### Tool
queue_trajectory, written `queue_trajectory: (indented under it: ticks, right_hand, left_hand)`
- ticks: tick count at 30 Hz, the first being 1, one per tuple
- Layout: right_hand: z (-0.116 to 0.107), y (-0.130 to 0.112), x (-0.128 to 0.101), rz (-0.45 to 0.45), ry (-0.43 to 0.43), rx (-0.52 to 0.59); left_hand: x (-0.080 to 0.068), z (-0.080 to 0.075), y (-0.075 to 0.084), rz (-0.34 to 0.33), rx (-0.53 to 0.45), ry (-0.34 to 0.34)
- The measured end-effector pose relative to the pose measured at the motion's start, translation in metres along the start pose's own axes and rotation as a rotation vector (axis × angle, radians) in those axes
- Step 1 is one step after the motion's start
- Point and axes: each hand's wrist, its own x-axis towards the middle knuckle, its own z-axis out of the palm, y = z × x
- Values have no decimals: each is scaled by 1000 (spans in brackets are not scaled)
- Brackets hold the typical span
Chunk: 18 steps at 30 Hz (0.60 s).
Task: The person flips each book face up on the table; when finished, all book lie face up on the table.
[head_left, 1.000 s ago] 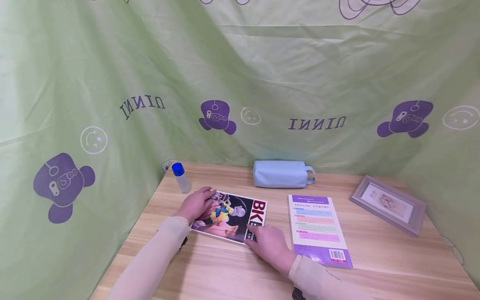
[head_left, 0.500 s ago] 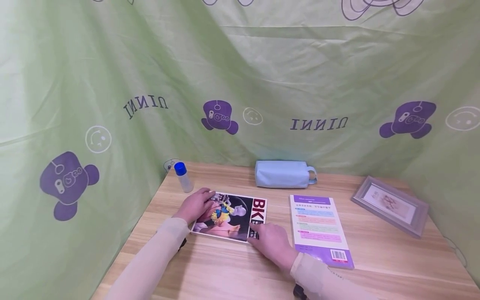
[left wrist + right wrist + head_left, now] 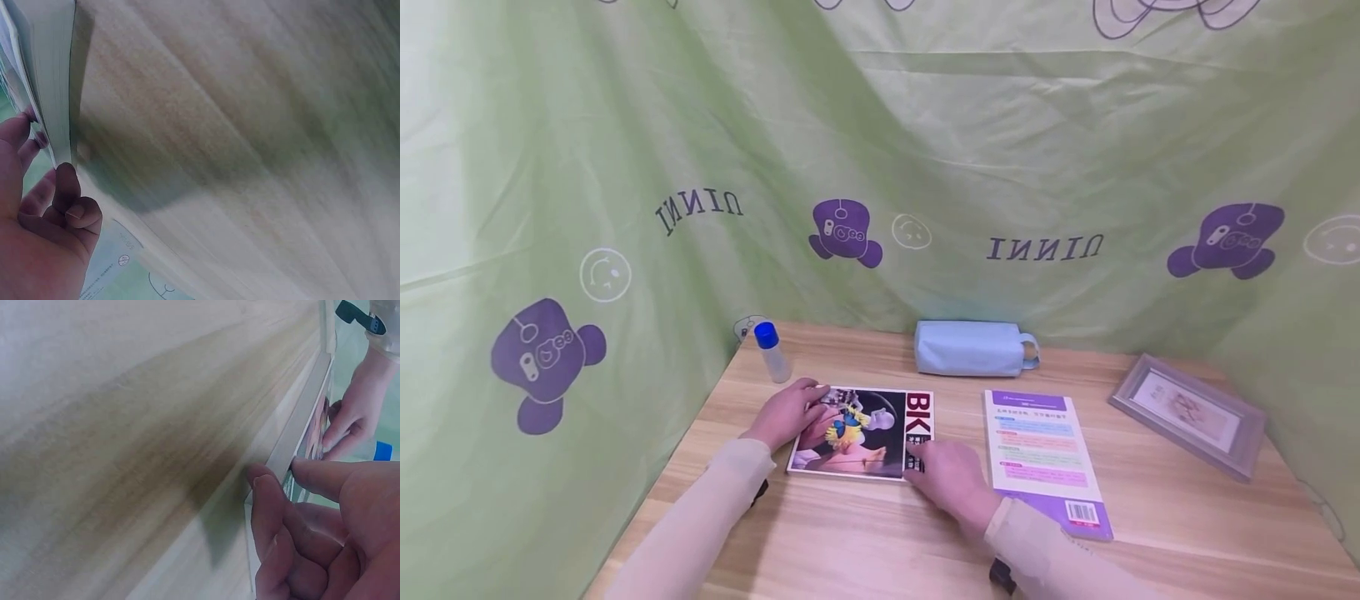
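Observation:
A thick book (image 3: 859, 437) with "BK" lettering and a colourful dark picture on its cover lies on the wooden table. My left hand (image 3: 782, 413) holds its left side, some fingers over the cover; in the left wrist view, fingertips meet the edge of the page block (image 3: 55, 87). At the lower right corner, my right hand (image 3: 953, 482) pinches the book. The right wrist view shows the thumb (image 3: 319, 477) on the cover side and curled fingers against the book's edge (image 3: 299, 422).
Behind the left hand stands a blue-capped bottle (image 3: 772, 354). A light blue pencil case (image 3: 968, 348) lies at the back. Right of the book are a purple and white book (image 3: 1037, 446) and a grey picture frame (image 3: 1243, 446). Green printed cloth (image 3: 880, 125) surrounds the table.
The book has turned slightly counterclockwise, its lower edge now nearer level. Both hands have kept their hold, and the right hand has moved a little with the corner. The head view has shifted slightly left.

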Motion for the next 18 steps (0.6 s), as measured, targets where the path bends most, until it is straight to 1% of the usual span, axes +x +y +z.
queue_trajectory:
  ticks: [3, 9, 12, 18]
  right_hand:
    - [-1, 0, 1, 1, -4, -5]
    - [-6, -2, 3, 4, -19, 10]
    - [-8, -3, 4, 5, -21, -5]
    - [-10, -2, 5, 20, -36, -7]
  left_hand:
    - [0, -1, 0, -5, 9, -7]
    - [-6, -5, 1, -24, -2, -9]
    - [-7, -7, 3, -36, 4, -18]
    - [-7, -7, 5, -50, 0, -29]
